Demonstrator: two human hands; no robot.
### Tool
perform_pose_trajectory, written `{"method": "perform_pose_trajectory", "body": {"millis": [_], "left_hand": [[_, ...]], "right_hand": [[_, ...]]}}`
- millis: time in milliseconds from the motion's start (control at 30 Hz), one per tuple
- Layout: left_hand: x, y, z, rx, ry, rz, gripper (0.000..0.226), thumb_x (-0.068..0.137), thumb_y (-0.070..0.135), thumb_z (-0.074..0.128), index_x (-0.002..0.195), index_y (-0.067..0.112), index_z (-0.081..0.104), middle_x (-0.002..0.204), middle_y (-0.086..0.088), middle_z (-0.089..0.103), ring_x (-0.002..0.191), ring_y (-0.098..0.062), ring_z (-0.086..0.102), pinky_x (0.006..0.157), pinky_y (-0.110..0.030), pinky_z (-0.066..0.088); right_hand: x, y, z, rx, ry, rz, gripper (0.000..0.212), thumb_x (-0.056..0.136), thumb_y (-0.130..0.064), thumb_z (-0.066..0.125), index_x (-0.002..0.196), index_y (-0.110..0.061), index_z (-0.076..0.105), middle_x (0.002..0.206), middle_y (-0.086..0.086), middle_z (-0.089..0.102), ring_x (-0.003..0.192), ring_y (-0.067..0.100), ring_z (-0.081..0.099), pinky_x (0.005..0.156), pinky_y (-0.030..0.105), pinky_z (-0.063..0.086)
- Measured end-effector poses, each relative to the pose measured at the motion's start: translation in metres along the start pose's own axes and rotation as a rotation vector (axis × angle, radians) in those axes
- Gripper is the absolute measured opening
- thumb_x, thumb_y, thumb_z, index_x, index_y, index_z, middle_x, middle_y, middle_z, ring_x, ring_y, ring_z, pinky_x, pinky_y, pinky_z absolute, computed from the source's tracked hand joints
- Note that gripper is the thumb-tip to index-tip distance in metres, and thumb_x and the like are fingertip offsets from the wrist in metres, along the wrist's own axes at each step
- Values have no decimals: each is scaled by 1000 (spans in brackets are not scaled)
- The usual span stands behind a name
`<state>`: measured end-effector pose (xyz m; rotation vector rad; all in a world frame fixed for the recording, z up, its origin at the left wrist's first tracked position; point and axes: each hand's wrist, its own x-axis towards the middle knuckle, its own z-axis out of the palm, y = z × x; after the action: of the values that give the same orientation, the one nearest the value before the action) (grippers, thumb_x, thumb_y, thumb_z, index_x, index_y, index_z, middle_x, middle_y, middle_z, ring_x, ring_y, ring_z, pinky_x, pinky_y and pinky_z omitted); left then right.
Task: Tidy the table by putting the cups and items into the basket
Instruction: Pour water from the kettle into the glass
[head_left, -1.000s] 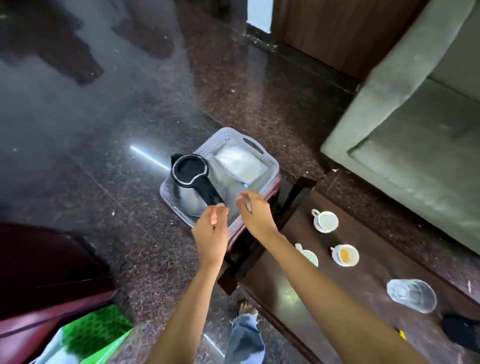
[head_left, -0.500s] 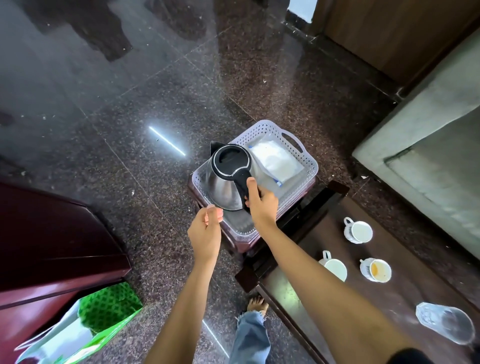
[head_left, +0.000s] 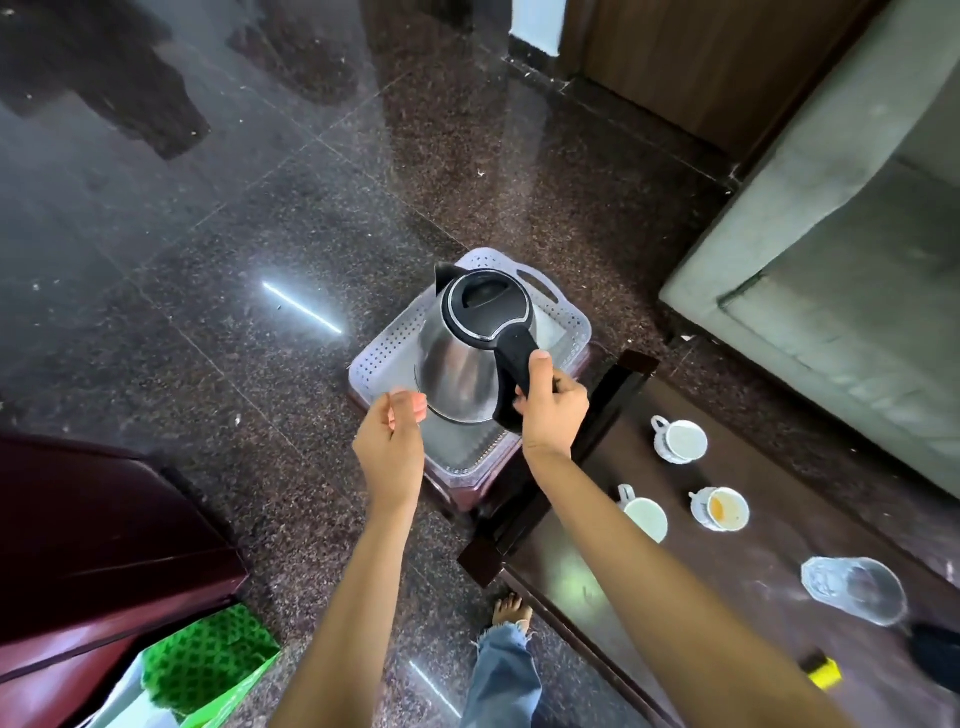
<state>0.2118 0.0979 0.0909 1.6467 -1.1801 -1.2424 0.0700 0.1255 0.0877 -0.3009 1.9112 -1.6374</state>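
Note:
A pale perforated basket (head_left: 382, 356) sits on a low dark-red stool left of the dark table (head_left: 769, 530). My right hand (head_left: 550, 410) grips the black handle of a steel kettle (head_left: 457, 364), which is lifted and tilted over the basket and hides most of its inside. My left hand (head_left: 392, 441) hovers at the basket's near-left rim with fingers loosely curled and nothing in them. On the table stand three white cups: one empty (head_left: 680, 441), one partly behind my right arm (head_left: 647, 517), one with orange dregs (head_left: 722, 509). A clear glass (head_left: 854, 590) lies further right.
A grey sofa (head_left: 831, 260) fills the right side. A dark-red cabinet (head_left: 104, 545) and a green bag (head_left: 202, 670) are at lower left. My bare foot (head_left: 511, 610) rests on the polished stone floor. A small yellow-black object (head_left: 823, 670) lies near the table's right end.
My right hand took hold of the kettle's handle and raised the kettle from the basket's left side, swinging it toward the middle, where it now covers the white packet. The view shifted.

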Motion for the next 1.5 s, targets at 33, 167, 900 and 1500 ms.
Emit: {"method": "perform_pose_trajectory", "body": {"millis": [33,167,900,1500], "left_hand": [[-3,5,6,2,-10,12,24,98,20,47,89,13,68,86,4,71,81,-9,70,88,-41,56],[-14,20,33,45,-87,64,24,99,19,45,89,13,65,82,7,69,80,-10,68,87,-43,56],[-254,-37,216,330,-843,44,26,95,25,47,75,30,63,81,7,70,85,-18,68,97,-46,49],[-388,-144,296,452,-1346,-433,39,80,65,34,96,37,54,110,3,53,107,-15,50,104,-35,37]], "right_hand": [[1,-7,-10,21,21,-3,54,77,-47,57,35,-22,33,36,-11,32,47,16,40,57,36,40],[2,-26,-57,53,115,-40,54,74,-50,56,41,-17,30,40,-5,30,47,18,37,56,33,39],[-87,15,-417,-395,575,-26,62,67,-57,54,54,1,36,52,3,28,52,12,24,49,31,23],[-109,48,-554,-660,567,228,61,76,-53,67,44,-13,34,43,1,40,47,20,38,53,33,37]]}}
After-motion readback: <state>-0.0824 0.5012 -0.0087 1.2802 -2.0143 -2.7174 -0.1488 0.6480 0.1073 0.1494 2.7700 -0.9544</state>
